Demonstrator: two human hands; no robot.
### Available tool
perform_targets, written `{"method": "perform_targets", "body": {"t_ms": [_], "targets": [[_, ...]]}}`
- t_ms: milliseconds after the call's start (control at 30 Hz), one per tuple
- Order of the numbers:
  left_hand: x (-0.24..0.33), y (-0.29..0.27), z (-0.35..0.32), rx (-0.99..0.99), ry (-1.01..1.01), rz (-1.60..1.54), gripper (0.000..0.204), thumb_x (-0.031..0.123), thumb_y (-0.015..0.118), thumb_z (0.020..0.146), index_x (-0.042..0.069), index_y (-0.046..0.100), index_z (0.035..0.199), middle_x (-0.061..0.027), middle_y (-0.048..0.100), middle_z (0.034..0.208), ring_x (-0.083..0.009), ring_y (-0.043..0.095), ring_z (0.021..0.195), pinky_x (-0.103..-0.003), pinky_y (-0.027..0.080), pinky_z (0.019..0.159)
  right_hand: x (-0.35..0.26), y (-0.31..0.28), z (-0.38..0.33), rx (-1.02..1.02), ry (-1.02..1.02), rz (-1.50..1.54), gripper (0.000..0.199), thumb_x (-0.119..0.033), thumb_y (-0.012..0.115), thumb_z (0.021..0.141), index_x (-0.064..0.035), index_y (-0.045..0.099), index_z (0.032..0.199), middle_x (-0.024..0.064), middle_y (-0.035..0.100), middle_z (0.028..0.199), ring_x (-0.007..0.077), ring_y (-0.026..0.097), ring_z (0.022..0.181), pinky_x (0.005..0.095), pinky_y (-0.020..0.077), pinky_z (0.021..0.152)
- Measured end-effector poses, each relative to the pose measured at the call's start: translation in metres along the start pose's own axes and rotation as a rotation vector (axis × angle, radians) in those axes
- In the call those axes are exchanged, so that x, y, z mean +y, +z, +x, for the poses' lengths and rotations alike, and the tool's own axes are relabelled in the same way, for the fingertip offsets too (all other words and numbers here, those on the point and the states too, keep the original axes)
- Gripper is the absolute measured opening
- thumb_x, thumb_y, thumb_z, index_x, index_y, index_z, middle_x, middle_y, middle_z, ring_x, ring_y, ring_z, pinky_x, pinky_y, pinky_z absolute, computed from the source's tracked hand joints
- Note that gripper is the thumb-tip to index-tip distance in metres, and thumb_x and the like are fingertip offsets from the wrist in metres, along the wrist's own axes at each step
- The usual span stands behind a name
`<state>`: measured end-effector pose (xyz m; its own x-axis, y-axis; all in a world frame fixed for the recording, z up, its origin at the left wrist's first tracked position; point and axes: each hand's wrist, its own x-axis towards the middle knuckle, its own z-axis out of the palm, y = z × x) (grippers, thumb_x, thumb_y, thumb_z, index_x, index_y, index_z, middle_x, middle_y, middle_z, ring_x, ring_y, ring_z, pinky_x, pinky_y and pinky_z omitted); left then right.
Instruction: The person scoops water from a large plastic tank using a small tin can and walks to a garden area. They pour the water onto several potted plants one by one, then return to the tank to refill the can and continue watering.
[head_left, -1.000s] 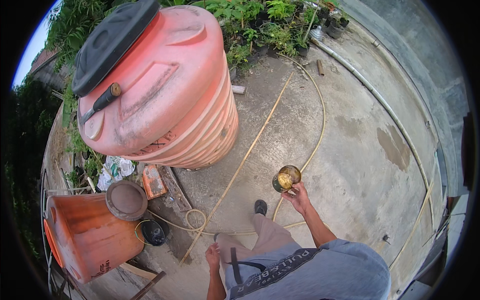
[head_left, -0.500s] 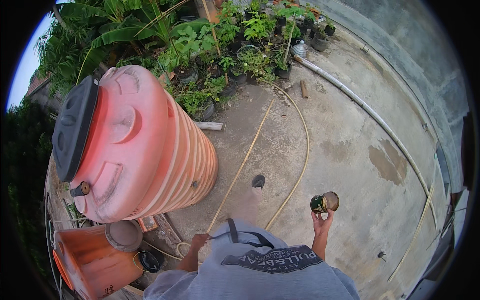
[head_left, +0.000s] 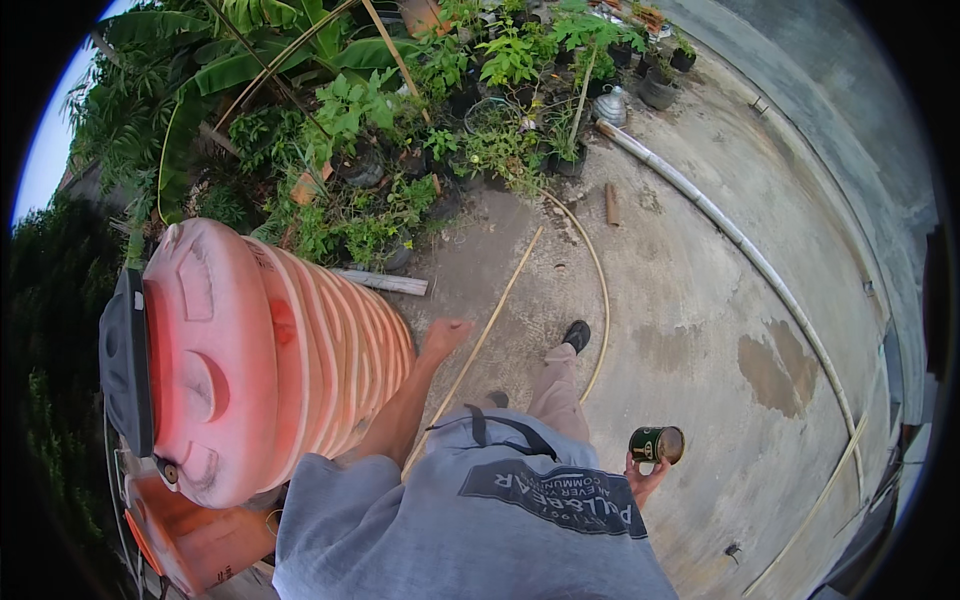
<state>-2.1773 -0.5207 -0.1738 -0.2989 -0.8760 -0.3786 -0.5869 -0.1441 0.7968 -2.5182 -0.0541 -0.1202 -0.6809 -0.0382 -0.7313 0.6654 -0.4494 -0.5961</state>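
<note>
My right hand (head_left: 652, 480) grips a dark green tin can (head_left: 648, 444) from beneath, out to the right of my body. The can leans with its open top turned to the right, and a brownish inside shows. My left hand (head_left: 450, 335) reaches forward with its fingers curled in, and no object shows in it. It hovers between the big ribbed pink-orange water tank (head_left: 330, 350) and a thin pole (head_left: 495, 318) on the ground, seemingly touching neither.
Potted plants (head_left: 500, 140) crowd the far side. A yellowish hose (head_left: 605, 285) curves right of my shoe (head_left: 576, 337). A long pale pipe (head_left: 740, 240) runs along the right, near the grey wall (head_left: 820, 90). An orange container (head_left: 205, 540) stands below the tank.
My left hand has swung forward from beside my waist. A leg has stepped ahead. The can remains in my right hand, and the tank now sits lower in view.
</note>
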Motion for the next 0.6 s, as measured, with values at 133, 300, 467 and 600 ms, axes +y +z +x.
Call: {"method": "perform_targets", "body": {"t_ms": [133, 300, 467, 600], "targets": [[0.018, 0.057, 0.064, 0.004, 0.016, -0.045, 0.041, 0.041, 0.069, 0.089, 0.001, 0.076, 0.095, -0.0131, 0.071, 0.073, -0.0125, 0.066, 0.07, -0.034, 0.052, 0.067, -0.026, 0.066, 0.065, 0.033, 0.009, 0.008, 0.079, -0.04, 0.074, 0.076, -0.0209, 0.041, 0.144, 0.0101, 0.035, 0.144, 0.0331, 0.038, 0.127, 0.0576, 0.0431, 0.102], [0.029, 0.089, 0.014, -0.006, -0.221, -0.226, 0.034, 0.027, 0.056, 0.091, 0.0, 0.077, 0.092, -0.0135, 0.073, 0.075, -0.0179, 0.069, 0.07, -0.03, 0.053, 0.066, -0.068, 0.205, 0.138, -0.077, 0.028, -0.075, 0.077, -0.037, 0.075, 0.077, -0.0187, 0.041, 0.144, 0.0129, 0.035, 0.14, 0.0322, 0.041, 0.122, 0.0529, 0.0442, 0.099], [0.045, 0.138, 0.009, -0.141, -0.625, 0.074, 0.046, 0.041, 0.056, 0.09, -0.001, 0.074, 0.082, -0.0146, 0.068, 0.069, -0.0207, 0.066, 0.066, -0.034, 0.051, 0.062, -0.126, 0.348, 0.205, -0.204, 0.028, -0.112, 0.077, -0.037, 0.075, 0.079, -0.017, 0.039, 0.144, 0.0147, 0.037, 0.13, 0.0293, 0.043, 0.115, 0.0505, 0.0436, 0.097], [0.061, 0.17, 0.006, 0.016, -0.653, -0.092, 0.052, 0.045, 0.055, 0.093, -0.001, 0.072, 0.077, -0.0132, 0.066, 0.065, -0.0205, 0.065, 0.063, -0.036, 0.05, 0.06, -0.121, 0.505, 0.254, -0.391, 0.1, -0.185, 0.075, -0.036, 0.074, 0.081, -0.0167, 0.038, 0.144, 0.015, 0.035, 0.135, 0.0308, 0.04, 0.12, 0.0534, 0.0419, 0.103]]}}
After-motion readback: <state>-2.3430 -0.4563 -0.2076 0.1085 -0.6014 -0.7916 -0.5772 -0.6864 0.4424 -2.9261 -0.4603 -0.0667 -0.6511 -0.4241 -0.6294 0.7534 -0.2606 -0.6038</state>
